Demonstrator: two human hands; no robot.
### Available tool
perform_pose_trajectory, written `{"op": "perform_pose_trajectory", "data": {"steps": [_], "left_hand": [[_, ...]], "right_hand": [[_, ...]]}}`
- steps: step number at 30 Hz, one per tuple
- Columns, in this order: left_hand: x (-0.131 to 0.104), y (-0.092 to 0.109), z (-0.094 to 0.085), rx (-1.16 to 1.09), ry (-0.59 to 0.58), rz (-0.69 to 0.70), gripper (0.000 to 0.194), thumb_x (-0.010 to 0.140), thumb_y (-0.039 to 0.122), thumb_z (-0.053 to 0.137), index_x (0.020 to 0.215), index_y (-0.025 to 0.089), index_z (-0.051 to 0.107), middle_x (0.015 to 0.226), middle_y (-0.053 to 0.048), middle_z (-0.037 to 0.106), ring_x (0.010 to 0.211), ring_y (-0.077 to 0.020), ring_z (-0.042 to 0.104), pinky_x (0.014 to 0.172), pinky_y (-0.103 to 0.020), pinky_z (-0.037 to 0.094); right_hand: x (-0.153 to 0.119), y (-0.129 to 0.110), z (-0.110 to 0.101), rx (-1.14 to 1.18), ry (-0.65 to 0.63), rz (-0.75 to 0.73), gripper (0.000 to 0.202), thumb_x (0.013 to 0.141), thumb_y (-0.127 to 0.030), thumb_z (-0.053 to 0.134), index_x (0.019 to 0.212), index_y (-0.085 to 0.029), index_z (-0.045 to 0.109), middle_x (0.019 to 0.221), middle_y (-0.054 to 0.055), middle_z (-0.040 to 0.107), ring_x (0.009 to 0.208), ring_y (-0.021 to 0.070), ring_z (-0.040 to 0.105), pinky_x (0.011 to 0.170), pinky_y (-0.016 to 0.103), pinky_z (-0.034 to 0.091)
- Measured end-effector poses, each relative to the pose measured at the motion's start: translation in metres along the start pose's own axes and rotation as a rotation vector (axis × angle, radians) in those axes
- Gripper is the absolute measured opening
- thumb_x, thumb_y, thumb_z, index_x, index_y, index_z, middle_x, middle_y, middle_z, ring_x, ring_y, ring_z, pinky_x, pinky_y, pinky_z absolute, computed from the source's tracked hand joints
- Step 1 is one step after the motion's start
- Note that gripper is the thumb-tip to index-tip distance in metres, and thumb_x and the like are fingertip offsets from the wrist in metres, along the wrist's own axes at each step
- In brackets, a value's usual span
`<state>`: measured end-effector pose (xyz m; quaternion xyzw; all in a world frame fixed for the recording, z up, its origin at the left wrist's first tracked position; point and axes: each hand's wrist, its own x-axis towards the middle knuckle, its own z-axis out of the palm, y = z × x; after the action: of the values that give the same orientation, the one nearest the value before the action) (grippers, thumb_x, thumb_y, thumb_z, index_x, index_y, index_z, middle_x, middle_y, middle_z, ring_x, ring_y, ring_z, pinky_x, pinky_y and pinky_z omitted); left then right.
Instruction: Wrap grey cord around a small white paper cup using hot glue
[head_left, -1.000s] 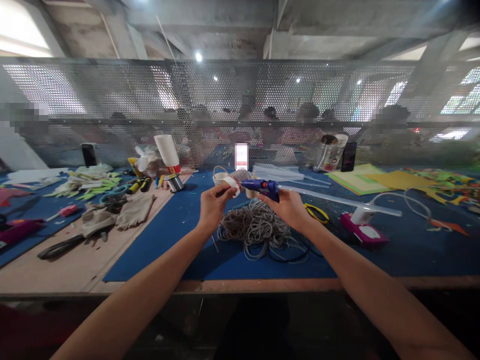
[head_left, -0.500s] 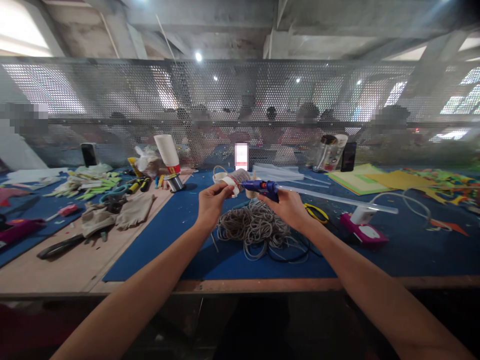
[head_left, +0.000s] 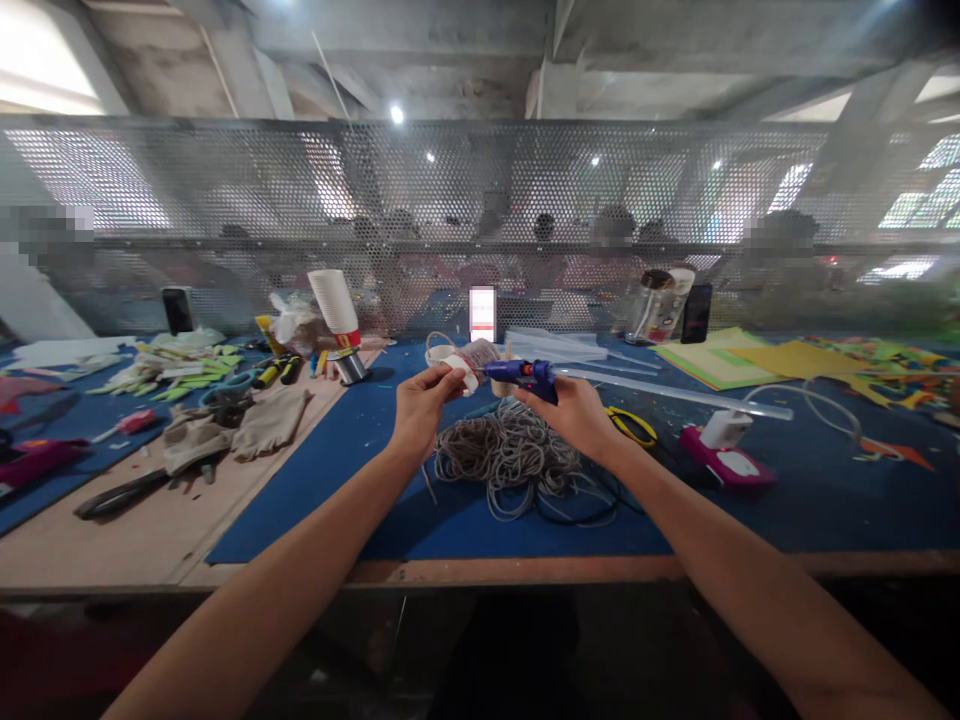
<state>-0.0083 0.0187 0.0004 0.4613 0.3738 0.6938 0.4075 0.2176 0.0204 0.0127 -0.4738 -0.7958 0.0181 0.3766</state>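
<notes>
A: Grip, quick. What are your hands on?

B: Your left hand (head_left: 421, 400) pinches the white edge of a small grey-sided cup (head_left: 480, 352), fingertips closed on it. Your right hand (head_left: 574, 408) wraps the handle of a blue glue gun (head_left: 514, 371). Clear glue stick (head_left: 675, 391) pokes out its back, rightward.

A: Cup's place?

B: Between your hands, by the nozzle. Touching or not, can't tell.

A: Surface?

B: Blue mat (head_left: 315, 510) under your grip. Grey cord (head_left: 517, 450) heaped just below both hands, yellow-handled tool (head_left: 634, 425) right of your right wrist, purple device (head_left: 727, 465) farther right. Left of your left hand: cloth gloves (head_left: 270, 423) on bare board, leaning paper cups (head_left: 334, 303) beyond.

A: Room?

B: Lit phone (head_left: 482, 310) upright past your grip, perforated screen (head_left: 262, 200) behind it, blurred people showing through. Concrete ceiling (head_left: 450, 60) overhead.
</notes>
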Motion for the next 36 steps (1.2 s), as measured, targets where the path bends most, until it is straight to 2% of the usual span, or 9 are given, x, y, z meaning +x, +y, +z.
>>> {"op": "perform_pose_trajectory", "data": {"steps": [6,11,17,21,23,25,27,33,36], "left_hand": [[0.0,0.0,0.002,-0.022,-0.005,-0.075,0.035,0.059,0.038,0.089,0.079,0.013,0.077,0.074,-0.004,0.071,0.068,-0.0125,0.062,0.072,-0.027,0.052],[-0.001,-0.002,0.002,0.007,-0.043,-0.085,0.034,0.061,0.039,0.088,0.079,0.013,0.077,0.075,-0.004,0.071,0.068,-0.0123,0.062,0.073,-0.027,0.052],[-0.002,-0.002,0.002,0.049,-0.105,-0.082,0.033,0.061,0.039,0.088,0.077,0.013,0.076,0.072,-0.002,0.069,0.069,-0.0129,0.062,0.075,-0.028,0.053],[-0.003,-0.002,0.002,0.039,-0.097,-0.075,0.03,0.061,0.038,0.088,0.076,0.014,0.076,0.072,-0.001,0.068,0.068,-0.0121,0.061,0.074,-0.027,0.053],[-0.003,-0.003,0.002,0.038,-0.092,-0.074,0.029,0.062,0.037,0.087,0.077,0.014,0.076,0.073,-0.002,0.069,0.068,-0.012,0.06,0.073,-0.027,0.053],[-0.002,-0.005,0.002,0.044,-0.103,-0.069,0.029,0.063,0.037,0.086,0.08,0.014,0.077,0.076,-0.003,0.07,0.07,-0.0127,0.061,0.074,-0.028,0.053],[-0.002,-0.006,0.001,0.05,-0.111,-0.069,0.03,0.065,0.037,0.085,0.083,0.014,0.078,0.081,-0.004,0.071,0.073,-0.0137,0.063,0.076,-0.029,0.054],[-0.003,-0.004,0.003,0.048,-0.091,-0.086,0.036,0.06,0.039,0.088,0.083,0.014,0.078,0.08,-0.004,0.071,0.071,-0.0131,0.062,0.077,-0.03,0.053],[-0.005,-0.002,0.004,0.046,-0.098,-0.087,0.036,0.06,0.039,0.088,0.083,0.013,0.077,0.078,-0.003,0.07,0.068,-0.012,0.061,0.076,-0.029,0.053]], "right_hand": [[0.007,0.005,-0.006,0.301,-0.074,0.177,0.04,0.083,-0.059,0.064,0.093,-0.021,0.067,0.057,0.0,0.062,0.053,0.0184,0.059,0.054,0.032,0.042],[0.01,0.011,-0.009,0.457,-0.096,0.235,0.037,0.084,-0.057,0.064,0.085,-0.021,0.059,0.048,-0.003,0.058,0.046,0.0153,0.056,0.053,0.03,0.045],[0.012,0.015,-0.011,0.774,-0.072,0.256,0.039,0.084,-0.058,0.063,0.079,-0.019,0.059,0.057,-0.004,0.056,0.049,0.0089,0.052,0.054,0.024,0.044],[0.018,0.025,-0.018,1.016,-0.124,0.387,0.029,0.079,-0.045,0.07,0.08,-0.019,0.059,0.062,-0.005,0.053,0.049,0.0063,0.047,0.047,0.02,0.039],[0.022,0.034,-0.02,0.991,-0.131,0.502,0.023,0.076,-0.039,0.069,0.077,-0.019,0.056,0.063,-0.004,0.054,0.048,0.0062,0.046,0.044,0.019,0.038],[0.025,0.047,-0.021,0.839,-0.107,0.616,0.019,0.076,-0.036,0.065,0.075,-0.019,0.055,0.064,-0.003,0.057,0.048,0.007,0.049,0.044,0.019,0.04],[0.027,0.061,-0.02,0.731,-0.088,0.669,0.018,0.075,-0.036,0.064,0.077,-0.019,0.058,0.065,-0.002,0.06,0.05,0.0089,0.053,0.048,0.021,0.045],[0.027,0.105,-0.01,0.428,-0.15,0.661,0.028,0.069,-0.043,0.07,0.061,-0.018,0.063,0.055,-0.001,0.057,0.055,0.0134,0.052,0.051,0.025,0.04],[0.025,0.116,-0.008,0.293,-0.164,0.62,0.036,0.068,-0.051,0.07,0.054,-0.02,0.059,0.048,-0.004,0.049,0.052,0.0125,0.045,0.051,0.025,0.034]]}}
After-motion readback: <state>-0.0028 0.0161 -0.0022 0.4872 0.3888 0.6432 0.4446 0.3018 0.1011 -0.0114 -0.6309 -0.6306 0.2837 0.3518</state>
